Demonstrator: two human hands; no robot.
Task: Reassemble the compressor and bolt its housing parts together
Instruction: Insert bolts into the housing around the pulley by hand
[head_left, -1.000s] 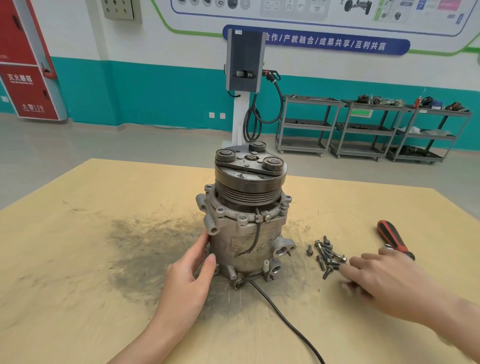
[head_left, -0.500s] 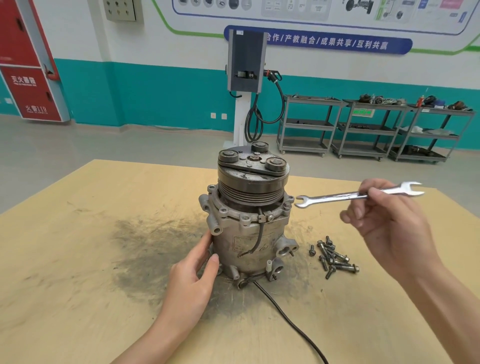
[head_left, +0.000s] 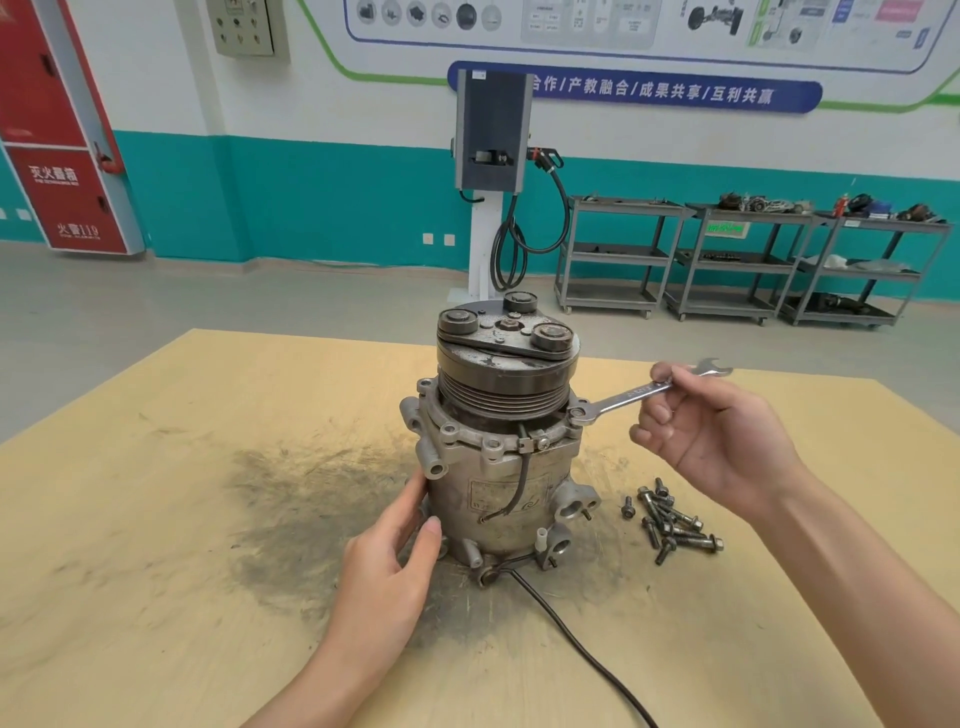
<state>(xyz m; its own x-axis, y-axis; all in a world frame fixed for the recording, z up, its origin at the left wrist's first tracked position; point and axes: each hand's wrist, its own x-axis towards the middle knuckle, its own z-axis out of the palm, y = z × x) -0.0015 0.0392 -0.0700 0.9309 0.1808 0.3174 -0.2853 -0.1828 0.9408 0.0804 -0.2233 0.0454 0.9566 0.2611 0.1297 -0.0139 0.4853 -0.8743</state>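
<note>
Bolting looks barely begun: I see the compressor (head_left: 501, 452) standing upright near the middle of the plywood table (head_left: 156, 545), pulley end up, with a heap of loose bolts (head_left: 670, 517) lying on the wood just right of its base, so I judge most fasteners are not yet in. My right hand (head_left: 711, 441) pinches the shank of an open-end wrench (head_left: 649, 391) between thumb and fingers, and the wrench's near end sits at a flange bolt (head_left: 577, 414) on the right rim of the housing; whether it is fully seated I cannot tell. My left hand (head_left: 395, 566) is spread flat against the lower left of the body, bracing it. For swinging the wrench I have open air to the right and toward me, but the pulley wall stands close beside that bolt. A black cable (head_left: 571, 644) trails from the base toward me, across the table's near edge.
</note>
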